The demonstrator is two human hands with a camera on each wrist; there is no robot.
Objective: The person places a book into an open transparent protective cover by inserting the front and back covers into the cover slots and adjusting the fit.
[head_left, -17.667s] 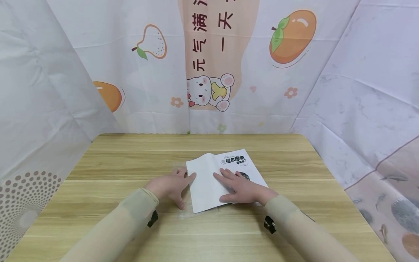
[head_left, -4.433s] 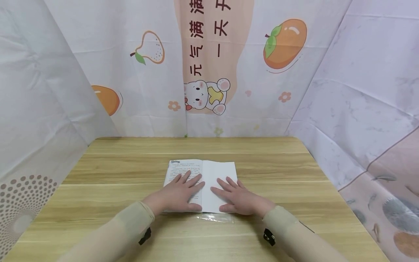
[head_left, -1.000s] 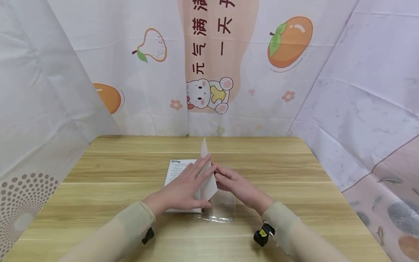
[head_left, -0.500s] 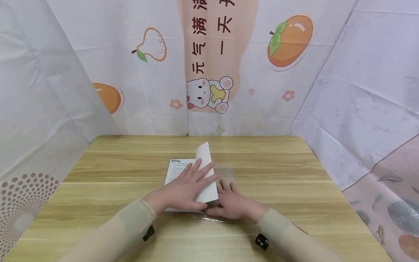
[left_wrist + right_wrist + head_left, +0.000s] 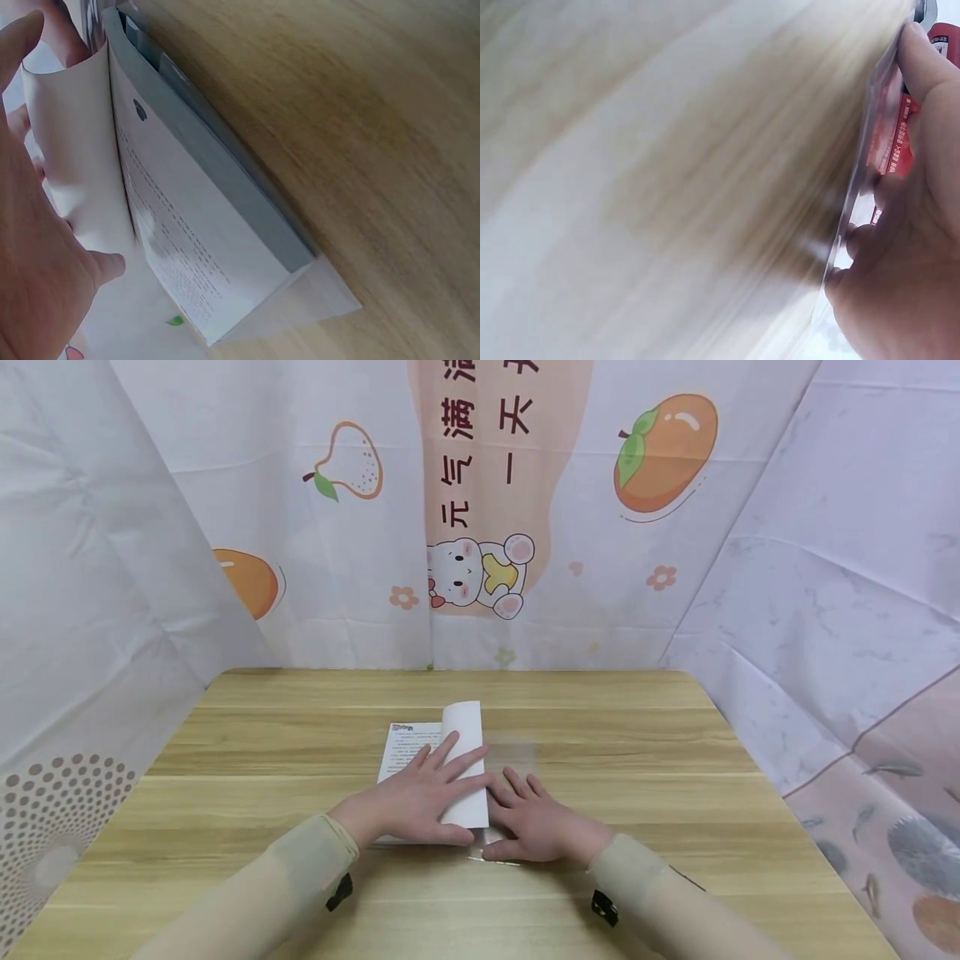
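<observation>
A book [image 5: 405,747] lies open on the wooden table, its printed left page showing. Its white cover leaf [image 5: 463,720] bends over to the left above that page. My left hand [image 5: 412,802] rests on this leaf with fingers spread; in the left wrist view the leaf [image 5: 79,157] curves up beside the thick page block [image 5: 225,184]. My right hand [image 5: 538,823] lies flat, fingers spread, on a clear plastic cover [image 5: 517,750] right of the book. Red printed material [image 5: 904,150] shows behind the right hand's fingers in the right wrist view, beside the plastic's edge [image 5: 853,184].
The wooden table [image 5: 262,727] extends around the book, its far edge meeting a patterned curtain [image 5: 360,560]. White sheeting hangs on the left [image 5: 90,568] and right [image 5: 832,543]. Black wrist cameras sit beneath both sleeves [image 5: 300,868].
Both hands earlier lay flat on the open pages. The white leaf then stood upright and has since tipped left under my left hand. My right hand has come down from behind it onto the plastic.
</observation>
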